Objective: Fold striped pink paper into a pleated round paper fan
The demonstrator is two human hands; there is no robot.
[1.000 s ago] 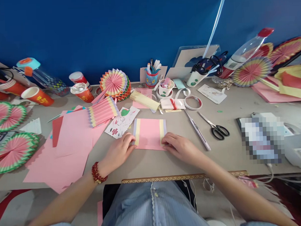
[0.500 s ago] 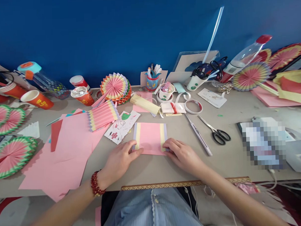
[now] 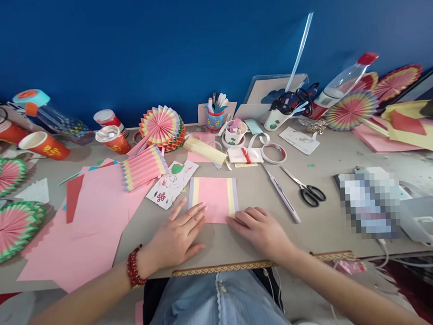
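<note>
Centre frame, it's a pink sheet (image 3: 216,198), yellow and lilac stripes down 2 sides! Deep blue wall (image 3: 212,39) up top, grey worktop (image 3: 212,248) beneath; green-rimmed pink fan (image 3: 14,229) far left, dark red bracelet (image 3: 131,267) lower left, black-handled scissors (image 3: 303,186) right of centre.

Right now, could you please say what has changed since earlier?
The left hand has opened out, spreading rightward over the lower left of the pink rectangular paper with yellow and lilac side bands. The right hand stays at the paper's lower right corner.
</note>
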